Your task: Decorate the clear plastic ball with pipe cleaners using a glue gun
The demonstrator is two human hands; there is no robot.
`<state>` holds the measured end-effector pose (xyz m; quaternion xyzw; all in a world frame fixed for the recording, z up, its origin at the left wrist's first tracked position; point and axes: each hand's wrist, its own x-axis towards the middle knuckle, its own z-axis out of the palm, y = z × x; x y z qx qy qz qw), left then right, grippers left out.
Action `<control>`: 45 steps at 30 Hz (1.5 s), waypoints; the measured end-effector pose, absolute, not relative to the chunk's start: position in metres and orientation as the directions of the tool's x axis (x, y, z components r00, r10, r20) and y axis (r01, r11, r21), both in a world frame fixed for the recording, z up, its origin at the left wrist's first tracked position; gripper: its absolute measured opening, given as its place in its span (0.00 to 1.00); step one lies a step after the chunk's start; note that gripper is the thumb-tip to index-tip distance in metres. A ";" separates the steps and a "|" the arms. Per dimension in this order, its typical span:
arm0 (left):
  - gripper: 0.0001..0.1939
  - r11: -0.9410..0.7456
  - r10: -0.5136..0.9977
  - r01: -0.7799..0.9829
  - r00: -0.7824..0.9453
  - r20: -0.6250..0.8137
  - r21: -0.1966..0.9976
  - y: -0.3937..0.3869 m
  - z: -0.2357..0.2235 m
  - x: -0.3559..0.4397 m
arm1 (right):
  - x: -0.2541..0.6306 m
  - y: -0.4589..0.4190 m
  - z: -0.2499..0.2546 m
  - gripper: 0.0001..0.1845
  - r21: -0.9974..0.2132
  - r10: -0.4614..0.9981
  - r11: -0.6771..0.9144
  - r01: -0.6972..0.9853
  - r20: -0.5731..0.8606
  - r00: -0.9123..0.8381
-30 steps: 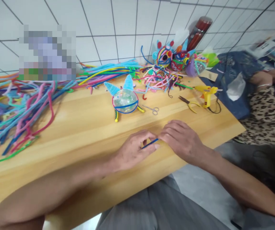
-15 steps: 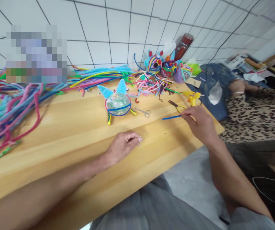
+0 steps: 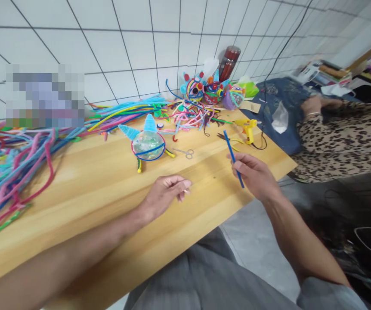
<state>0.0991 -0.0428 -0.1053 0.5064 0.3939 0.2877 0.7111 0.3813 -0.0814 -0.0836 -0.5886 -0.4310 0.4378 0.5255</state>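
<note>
Right of centre in the frame, our right hand pinches a short blue pipe cleaner between thumb and fingers, stick upright and slanting, clear of everything else. Our left hand, mid-frame over the table, is loosely curled, thumb near forefinger; we cannot tell whether anything small sits in it.

Clear ball, just left of centre: two light-blue ears on top, a pink-and-blue rim, a blue band across the front, yellow-tipped legs below. We count these parts as done. The pipe cleaner is well apart from it, not fixed to anything.

Three balls at upper centre carry far denser decoration; by that measure we judge ours partway, its surface mostly bare. Glue gun lies untouched, right of centre.
</note>
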 end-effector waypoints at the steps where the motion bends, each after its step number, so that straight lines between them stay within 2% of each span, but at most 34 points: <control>1: 0.19 0.376 0.791 -0.049 0.537 -0.293 0.925 -0.043 -0.105 0.104 | 0.376 -0.082 -0.085 0.16 -0.995 0.971 -0.098 0.029 -0.089 0.220; 5: 0.18 0.611 0.713 -0.187 0.553 -0.431 0.770 -0.045 -0.103 0.119 | 0.364 -0.083 -0.095 0.18 -0.993 0.979 -0.119 0.021 -0.114 0.169; 9: 0.12 0.682 0.679 -0.225 0.549 -0.488 0.696 -0.045 -0.101 0.122 | 0.364 -0.079 -0.105 0.18 -0.991 0.979 -0.122 0.047 -0.113 0.170; 13: 0.19 0.644 0.698 -0.217 0.560 -0.447 0.734 -0.045 -0.106 0.118 | 0.373 -0.072 -0.111 0.18 -0.988 0.972 -0.137 0.071 -0.121 0.200; 18: 0.21 0.594 0.710 -0.169 0.569 -0.414 0.786 -0.044 -0.115 0.115 | 0.379 -0.063 -0.119 0.19 -0.986 0.967 -0.148 0.081 -0.127 0.220; 23: 0.25 0.587 0.680 -0.056 0.576 -0.454 0.808 -0.040 -0.115 0.114 | 0.385 -0.054 -0.124 0.17 -0.991 0.962 -0.128 0.039 -0.115 0.249; 29: 0.22 0.506 0.743 -0.022 0.520 -0.422 0.862 -0.040 -0.113 0.113 | 0.408 -0.046 -0.112 0.12 -0.995 0.960 0.007 0.100 0.035 0.278; 33: 0.19 0.448 0.765 0.031 0.503 -0.402 0.893 -0.044 -0.115 0.111 | 0.421 -0.039 -0.110 0.09 -0.965 0.930 0.034 0.260 0.126 0.346; 36: 0.19 0.418 0.776 0.054 0.499 -0.386 0.907 -0.046 -0.119 0.111 | 0.429 -0.024 -0.120 0.08 -0.845 0.926 0.033 0.533 0.227 0.303; 39: 0.21 0.399 0.784 0.035 0.504 -0.361 0.916 -0.044 -0.122 0.113 | 0.436 -0.004 -0.131 0.09 -0.627 0.933 0.102 0.772 0.330 0.144; 43: 0.27 0.435 0.779 -0.064 0.526 -0.340 0.898 -0.040 -0.121 0.115 | 0.428 -0.005 -0.125 0.11 -0.349 0.908 0.123 0.929 0.418 0.037; 45: 0.30 0.458 0.774 -0.091 0.530 -0.346 0.884 -0.040 -0.119 0.116 | 0.411 -0.025 -0.111 0.10 -0.309 0.904 0.151 0.939 0.427 -0.006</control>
